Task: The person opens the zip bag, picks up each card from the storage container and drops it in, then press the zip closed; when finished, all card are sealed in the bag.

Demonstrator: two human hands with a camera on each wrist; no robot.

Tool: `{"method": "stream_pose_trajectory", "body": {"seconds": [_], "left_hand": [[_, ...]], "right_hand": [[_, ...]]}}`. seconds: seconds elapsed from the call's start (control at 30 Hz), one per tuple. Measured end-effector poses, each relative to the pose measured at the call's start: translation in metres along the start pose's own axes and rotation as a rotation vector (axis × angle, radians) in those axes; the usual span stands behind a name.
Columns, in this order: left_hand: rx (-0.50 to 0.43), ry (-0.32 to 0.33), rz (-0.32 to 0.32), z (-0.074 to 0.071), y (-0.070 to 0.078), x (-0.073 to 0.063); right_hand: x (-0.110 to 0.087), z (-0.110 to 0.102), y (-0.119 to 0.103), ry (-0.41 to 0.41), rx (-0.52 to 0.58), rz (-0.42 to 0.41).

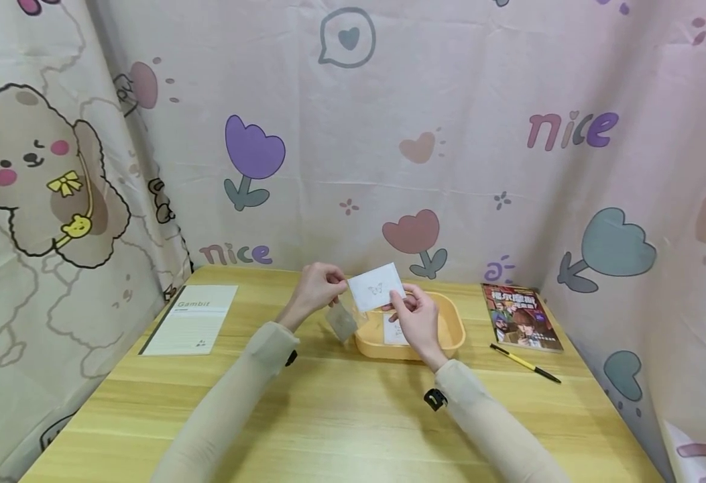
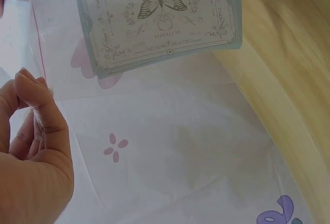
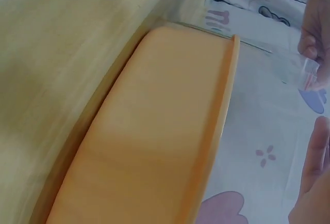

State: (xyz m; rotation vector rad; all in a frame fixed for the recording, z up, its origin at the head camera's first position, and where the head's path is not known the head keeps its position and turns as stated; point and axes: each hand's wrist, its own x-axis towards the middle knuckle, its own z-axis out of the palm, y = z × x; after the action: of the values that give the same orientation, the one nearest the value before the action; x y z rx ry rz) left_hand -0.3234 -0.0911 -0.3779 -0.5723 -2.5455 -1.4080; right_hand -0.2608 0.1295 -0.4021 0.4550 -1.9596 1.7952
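My left hand (image 1: 318,288) pinches the top edge of a clear zip bag (image 2: 170,74) with a red seal line. Inside the bag, a stack of cards (image 2: 161,22) shows a butterfly within an ornate border. To its right, my right hand (image 1: 418,318) holds a white card-like piece (image 1: 377,287) with a small butterfly print, thumb on its face. Both hands are above an orange-yellow tray (image 1: 409,351), with the bag hanging at its left end. Another white printed piece (image 1: 395,330) lies in the tray.
A notebook (image 1: 192,320) lies at the table's left side. On the right are a comic-style book (image 1: 523,316) and a yellow-and-black pen (image 1: 524,363). A printed curtain (image 1: 340,134) hangs behind the wooden table (image 1: 353,416).
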Motion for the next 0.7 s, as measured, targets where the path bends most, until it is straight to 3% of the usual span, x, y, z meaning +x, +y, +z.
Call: {"method": "stream_pose_trajectory", "body": {"seconds": [0.07,0.3,0.47,0.7], "left_hand": [[-0.003,0.002,-0.004,0.000,0.000,0.000],[0.012,0.006,-0.016,-0.001,0.000,-0.001],[0.015,0.016,-0.010,0.002,0.002,-0.001],[0.007,0.013,-0.015,0.001,0.003,-0.001]], "right_hand": [[-0.001,0.001,-0.001,-0.013,-0.047,-0.007],[-0.001,0.005,0.030,-0.014,-0.188,-0.046],[-0.003,0.008,0.032,-0.030,-0.236,-0.090],[-0.002,0.010,0.032,-0.030,-0.274,-0.087]]}}
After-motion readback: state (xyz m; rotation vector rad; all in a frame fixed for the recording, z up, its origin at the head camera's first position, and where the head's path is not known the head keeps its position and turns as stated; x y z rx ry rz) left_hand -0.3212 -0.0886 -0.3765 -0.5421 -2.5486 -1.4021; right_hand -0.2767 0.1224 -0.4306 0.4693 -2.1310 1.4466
